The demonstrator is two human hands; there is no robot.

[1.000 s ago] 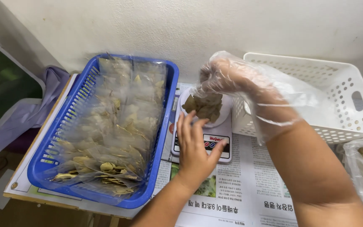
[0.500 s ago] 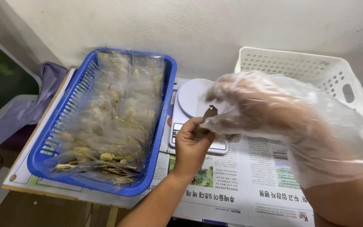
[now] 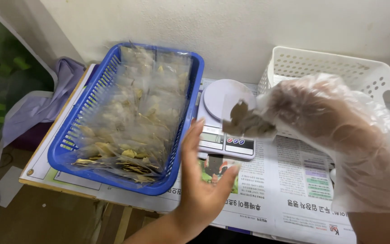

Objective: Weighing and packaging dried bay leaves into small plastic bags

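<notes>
My right hand (image 3: 339, 131), in a loose clear plastic glove, pinches a small clear bag of dried brown leaves (image 3: 245, 122) and holds it in the air over the front of a white kitchen scale (image 3: 224, 119). The scale's round pan is bare. My left hand (image 3: 204, 180) is bare and open, palm turned inward, hovering just left of the scale and beside the blue basket (image 3: 113, 178). That basket is filled with several clear bags of dried leaves (image 3: 132, 117).
A white perforated basket (image 3: 335, 68) stands at the back right against the wall. Newspaper (image 3: 285, 199) covers the table under the scale. Purple cloth (image 3: 46, 104) lies at the left, past the table edge.
My right hand lifted the leaf bag off the scale pan and drew it toward me and to the right. My left hand let go and opened, sliding left of the scale.
</notes>
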